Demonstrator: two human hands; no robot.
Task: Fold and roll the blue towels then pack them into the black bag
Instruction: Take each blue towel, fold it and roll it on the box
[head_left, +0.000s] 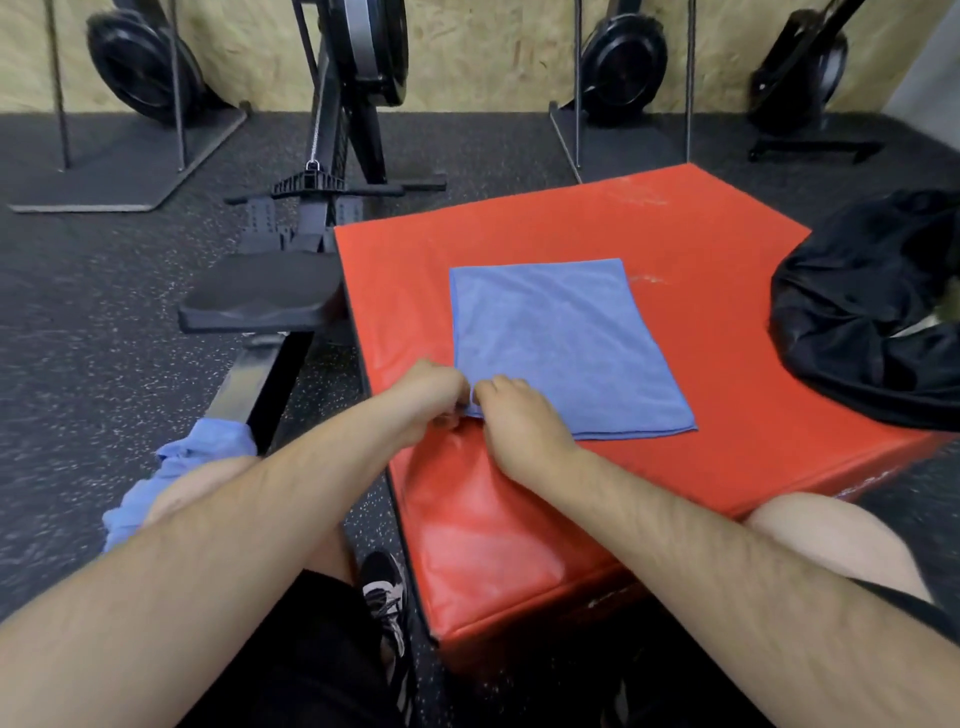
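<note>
the black bag (872, 312) lies far to the right of the fingers, on the right edge of the red padded box (701, 249), crumpled and partly out of view. a small pale spot shows at its mouth, but what is inside i cannot tell. the folded blue towel (566, 343) lies flat on top of the box and spreads from the fingers forward and to the right. the left hand (431, 400) and the right hand (514, 415) meet at its near left corner. the fingers of both are curled and pinch this corner, knuckles almost touching. between the fingers and the bag lie the towel and a strip of bare red surface. to the left and behind the fingers, more blue towels (182, 467) hang in a heap over the left knee. left and ahead of the fingers stands the black seat of a rowing machine (260, 301), just beside the box.
</note>
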